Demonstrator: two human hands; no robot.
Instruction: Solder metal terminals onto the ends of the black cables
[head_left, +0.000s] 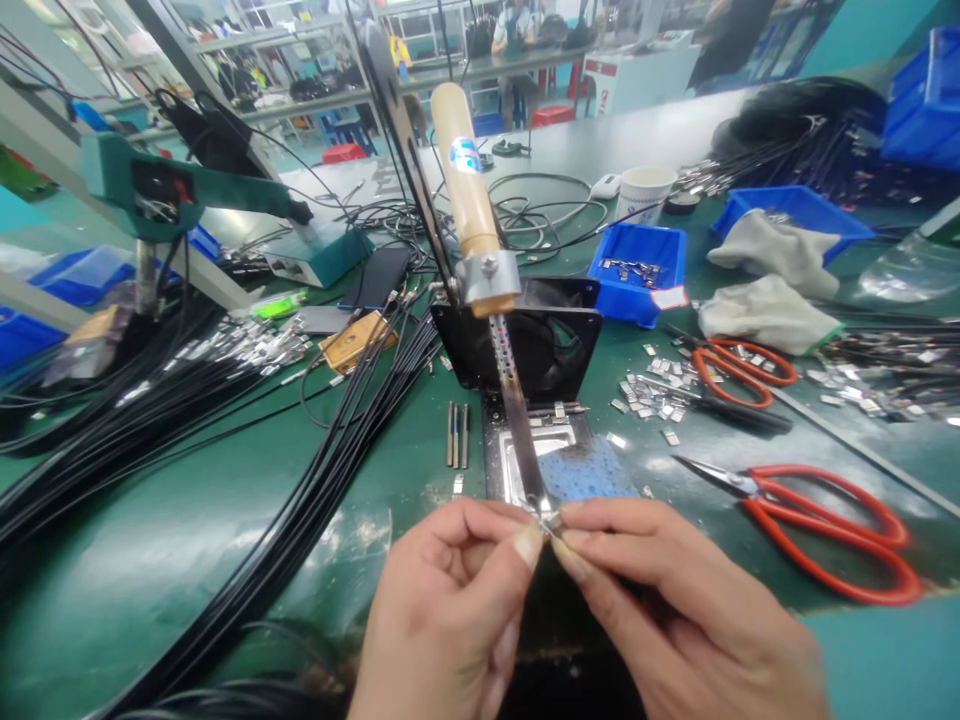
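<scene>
A soldering iron (472, 200) with a tan wooden handle is clamped pointing down. Its dark tip (534, 480) reaches the fingertips of both hands. My right hand (675, 590) is closed in a pinch on a small metal connector (552, 520) right beneath that tip. Close against it, my left hand (457, 590) pinches too, thumb over forefinger; what lies between those fingers is mostly hidden. Behind the fingertips are a blue sponge (585, 470) and a metal tray (510, 455). A black fan (562, 340) stands behind the iron.
Orange-handled scissors (832, 530) lie at the right, with a second pair (739, 370) behind by loose metal connectors (652, 395). Black cables (300, 470) run along the left. Blue bins (637, 270), white gloves (765, 310) and a paper cup (645, 195) stand farther back.
</scene>
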